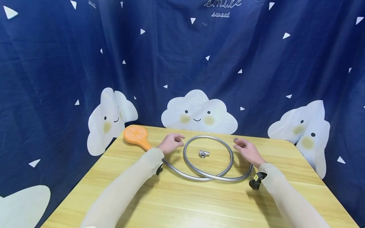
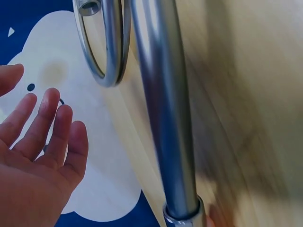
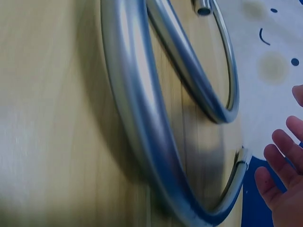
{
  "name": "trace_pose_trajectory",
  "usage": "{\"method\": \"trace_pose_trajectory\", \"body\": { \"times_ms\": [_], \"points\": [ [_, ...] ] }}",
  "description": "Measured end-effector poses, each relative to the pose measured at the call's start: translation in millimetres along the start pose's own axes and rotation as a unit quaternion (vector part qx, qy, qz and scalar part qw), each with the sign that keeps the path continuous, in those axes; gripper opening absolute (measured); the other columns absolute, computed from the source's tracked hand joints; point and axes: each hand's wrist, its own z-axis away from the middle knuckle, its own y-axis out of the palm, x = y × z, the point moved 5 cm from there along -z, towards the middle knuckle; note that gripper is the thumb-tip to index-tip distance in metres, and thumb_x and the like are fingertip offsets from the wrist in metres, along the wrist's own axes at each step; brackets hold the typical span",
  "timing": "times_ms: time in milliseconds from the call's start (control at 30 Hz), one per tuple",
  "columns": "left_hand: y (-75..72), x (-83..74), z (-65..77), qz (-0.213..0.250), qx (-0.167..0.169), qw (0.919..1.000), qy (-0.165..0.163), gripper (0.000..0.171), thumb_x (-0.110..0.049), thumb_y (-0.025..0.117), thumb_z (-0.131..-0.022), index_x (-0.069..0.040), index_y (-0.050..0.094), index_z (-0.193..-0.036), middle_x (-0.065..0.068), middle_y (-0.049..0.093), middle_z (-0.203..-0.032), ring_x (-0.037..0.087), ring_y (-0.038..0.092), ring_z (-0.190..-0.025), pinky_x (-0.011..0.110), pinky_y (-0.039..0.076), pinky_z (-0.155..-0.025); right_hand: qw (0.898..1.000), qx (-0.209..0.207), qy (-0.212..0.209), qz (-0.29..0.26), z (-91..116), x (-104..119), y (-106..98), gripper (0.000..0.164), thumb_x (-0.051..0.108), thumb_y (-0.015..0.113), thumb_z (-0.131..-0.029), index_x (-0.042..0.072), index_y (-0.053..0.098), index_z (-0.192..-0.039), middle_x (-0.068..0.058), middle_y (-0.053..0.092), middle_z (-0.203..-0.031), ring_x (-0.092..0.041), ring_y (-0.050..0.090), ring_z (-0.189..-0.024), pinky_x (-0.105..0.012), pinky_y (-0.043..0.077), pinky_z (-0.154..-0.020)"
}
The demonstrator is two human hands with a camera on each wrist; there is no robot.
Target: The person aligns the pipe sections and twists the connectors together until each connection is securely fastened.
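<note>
A grey metal shower hose (image 1: 205, 136) lies coiled in a loop on the table, joined at its left end to an orange shower head (image 1: 135, 134). Inside the loop sits a small chrome tee-shaped fitting (image 1: 203, 154). My left hand (image 1: 172, 144) hovers beside the loop's left side; in the left wrist view its fingers (image 2: 59, 132) are loosely bent around nothing. On the other side, my right hand (image 1: 249, 151) is held near the hose's free end (image 3: 242, 158). Its fingers (image 3: 279, 161) are relaxed and apart from the hose in the right wrist view.
The light wooden table (image 1: 182, 202) has its far edge against a dark blue curtain (image 1: 182, 57) printed with white clouds and triangles. Dark wrist cameras (image 1: 255, 181) are strapped below both hands.
</note>
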Motion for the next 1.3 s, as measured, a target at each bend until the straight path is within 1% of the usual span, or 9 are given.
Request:
{"method": "trace_pose_trajectory", "body": {
  "times_ms": [67, 167, 300, 500, 600, 767, 1000, 1167, 1300],
  "points": [
    [4.3, -1.4, -2.9, -0.003, 0.006, 1.0, 0.005, 0.034, -0.013, 0.07, -0.088, -0.009, 0.07, -0.122, 0.001, 0.073, -0.093, 0.015, 0.066, -0.09, 0.033, 0.052, -0.087, 1.0, -0.002, 0.001, 0.006, 0, -3, -3, 0.044, 0.025, 0.06, -0.1, -0.005, 0.058, -0.132, -0.024, 0.064, -0.125, -0.037, 0.06, -0.113, -0.044, 0.046, -0.095],
    [10.6, -4.8, -5.6, -0.004, 0.021, 0.9998, 0.005, 0.037, -0.013, 0.07, -0.088, -0.007, 0.069, -0.125, 0.004, 0.072, -0.095, 0.014, 0.064, -0.09, 0.032, 0.052, -0.086, 1.0, -0.004, 0.005, 0.008, 1, -7, -5, 0.044, 0.025, 0.061, -0.099, -0.005, 0.058, -0.131, -0.024, 0.064, -0.124, -0.038, 0.06, -0.113, -0.044, 0.047, -0.093],
    [17.8, -10.5, -6.7, -0.002, 0.037, 0.9993, 0.01, 0.038, -0.011, 0.072, -0.087, -0.005, 0.068, -0.125, 0.008, 0.072, -0.1, 0.015, 0.064, -0.091, 0.03, 0.051, -0.084, 1.0, 0.001, 0.013, 0.002, 0, -14, -7, 0.045, 0.027, 0.061, -0.099, -0.004, 0.058, -0.132, -0.025, 0.063, -0.127, -0.038, 0.059, -0.116, -0.045, 0.047, -0.095],
    [27.3, -14.6, -8.6, -0.017, 0.053, 0.9982, 0.021, 0.039, -0.012, 0.073, -0.086, -0.006, 0.068, -0.124, 0.008, 0.072, -0.104, 0.018, 0.064, -0.096, 0.031, 0.052, -0.086, 1.0, 0.002, 0.017, 0.005, 0, -21, -9, 0.047, 0.029, 0.062, -0.099, -0.003, 0.058, -0.132, -0.024, 0.063, -0.127, -0.039, 0.058, -0.117, -0.046, 0.046, -0.095],
    [32.0, -16.4, -10.5, -0.024, 0.066, 0.9973, 0.022, 0.044, -0.013, 0.072, -0.085, -0.005, 0.066, -0.128, 0.008, 0.072, -0.108, 0.02, 0.064, -0.1, 0.033, 0.052, -0.089, 1.0, 0.003, 0.015, 0.006, 0, -24, -10, 0.048, 0.027, 0.063, -0.098, -0.005, 0.057, -0.133, -0.027, 0.061, -0.13, -0.042, 0.056, -0.118, -0.049, 0.046, -0.096],
    [40.4, -20.2, -14.2, -0.033, 0.088, 0.9952, 0.026, 0.05, -0.015, 0.073, -0.085, -0.003, 0.063, -0.133, 0.012, 0.07, -0.115, 0.022, 0.063, -0.103, 0.036, 0.051, -0.092, 0.999, 0.01, 0.03, 0.004, 0, -32, -12, 0.055, 0.029, 0.065, -0.096, -0.005, 0.053, -0.137, -0.029, 0.056, -0.136, -0.045, 0.051, -0.125, -0.055, 0.044, -0.102],
    [51.6, -21.3, -19.3, -0.049, 0.103, 0.9933, 0.016, 0.052, -0.014, 0.075, -0.086, -0.006, 0.062, -0.135, 0.011, 0.069, -0.119, 0.024, 0.063, -0.108, 0.04, 0.05, -0.097, 0.999, 0.019, 0.032, 0.013, 0, -35, -15, 0.059, 0.027, 0.067, -0.096, -0.007, 0.049, -0.14, -0.031, 0.052, -0.141, -0.048, 0.047, -0.13, -0.058, 0.04, -0.106],
    [59.3, -24.3, -22.3, -0.055, 0.113, 0.9919, 0.013, 0.057, -0.013, 0.077, -0.082, -0.007, 0.061, -0.136, 0.012, 0.069, -0.123, 0.025, 0.063, -0.108, 0.041, 0.049, -0.098, 0.998, 0.035, 0.038, 0.022, 1, -39, -16, 0.066, 0.029, 0.067, -0.096, -0.007, 0.043, -0.146, -0.03, 0.046, -0.147, -0.049, 0.042, -0.135, -0.059, 0.037, -0.109],
    [65.5, -24.9, -24.1, -0.059, 0.122, 0.9908, 0.004, 0.06, -0.012, 0.078, -0.08, -0.009, 0.061, -0.137, 0.01, 0.068, -0.125, 0.026, 0.061, -0.112, 0.041, 0.048, -0.1, 0.997, 0.047, 0.042, 0.034, 0, -42, -15, 0.07, 0.031, 0.067, -0.096, -0.006, 0.04, -0.149, -0.031, 0.043, -0.15, -0.051, 0.039, -0.137, -0.06, 0.037, -0.109]
  ]
}}
